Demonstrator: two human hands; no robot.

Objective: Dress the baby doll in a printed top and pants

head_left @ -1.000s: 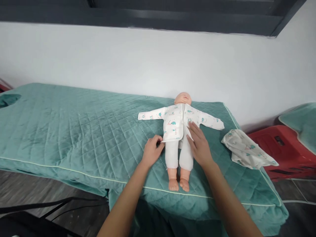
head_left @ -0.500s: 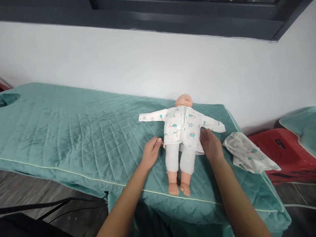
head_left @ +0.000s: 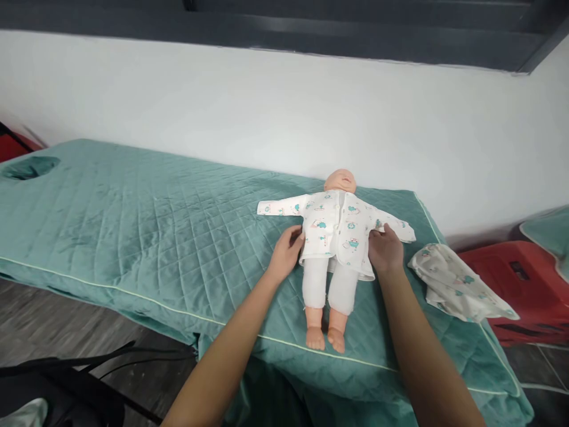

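A baby doll [head_left: 340,179] lies on its back on a teal quilted bed [head_left: 146,219], head toward the wall and bare feet near the front edge. It wears a white printed shirt [head_left: 335,228] with sleeves spread out, and white trousers [head_left: 329,284]. My left hand [head_left: 287,255] is at the doll's left flank, fingers curled on the shirt's side. My right hand [head_left: 386,249] is at the other flank, fingers curled against the shirt under the sleeve.
A crumpled white printed garment [head_left: 457,287] lies on the bed to the right of the doll. A red plastic stool [head_left: 515,284] stands beyond the bed's right end. The white wall runs behind. Dark straps lie on the floor at the lower left.
Both hands have moved up from the shirt's hem to the doll's sides. The shirt's right front panel, folded open a second ago, now lies shut over the chest.
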